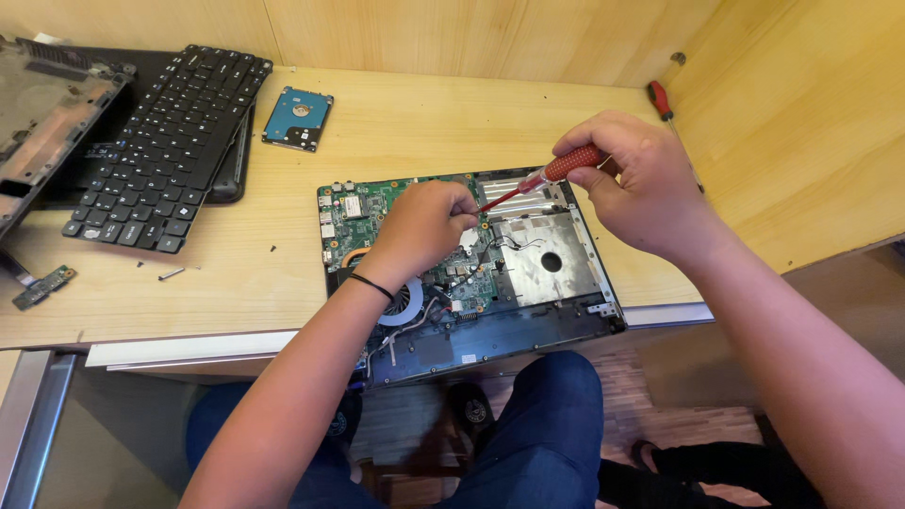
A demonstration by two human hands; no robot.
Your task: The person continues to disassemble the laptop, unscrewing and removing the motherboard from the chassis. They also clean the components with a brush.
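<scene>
While the red-handled metal screwdriver (pixel 542 181) is gripped tight by the right hand (pixel 641 184), its tip is pressed onto the opened black laptop base (pixel 528 325). The green circuit board (pixel 377 203) is touched by the curled left hand (pixel 424 226); what it holds cannot be told.

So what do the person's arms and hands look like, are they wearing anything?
Both arms are bare, with no sleeves showing and no gloves. The left hand has a thin black band round its wrist. The right hand wears nothing: no ring, watch or band that I can see. Below the arms you can see dark blue trousers.
</scene>
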